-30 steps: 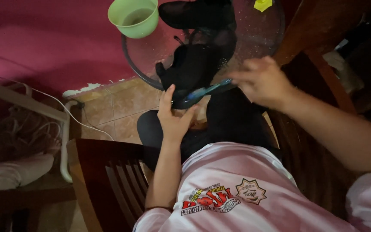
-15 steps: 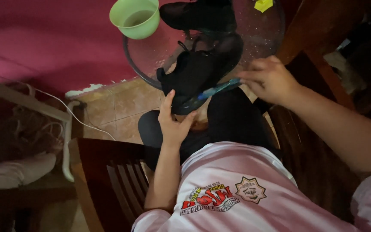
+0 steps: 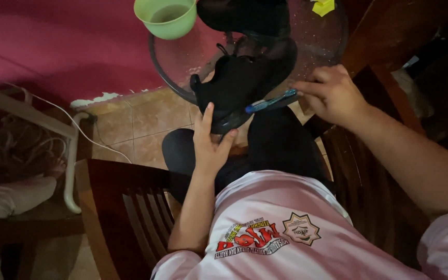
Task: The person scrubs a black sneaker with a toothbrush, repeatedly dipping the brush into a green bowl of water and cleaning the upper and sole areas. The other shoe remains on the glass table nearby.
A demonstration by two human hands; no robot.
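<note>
Hands (image 3: 211, 145) (image 3: 330, 93) on black shoe (image 3: 239, 85), blue toothbrush (image 3: 270, 101)

Left hand (image 3: 209, 148) steadying black shoe (image 3: 237, 85), right hand (image 3: 333, 96) holding blue brush (image 3: 270, 101)

Pink short-sleeved shirt (image 3: 286, 228) with printed emblems, black trousers (image 3: 281, 145).

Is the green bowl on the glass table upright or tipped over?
Upright. The green bowl stands on the glass table with its open mouth facing up; its inside looks empty.
</note>
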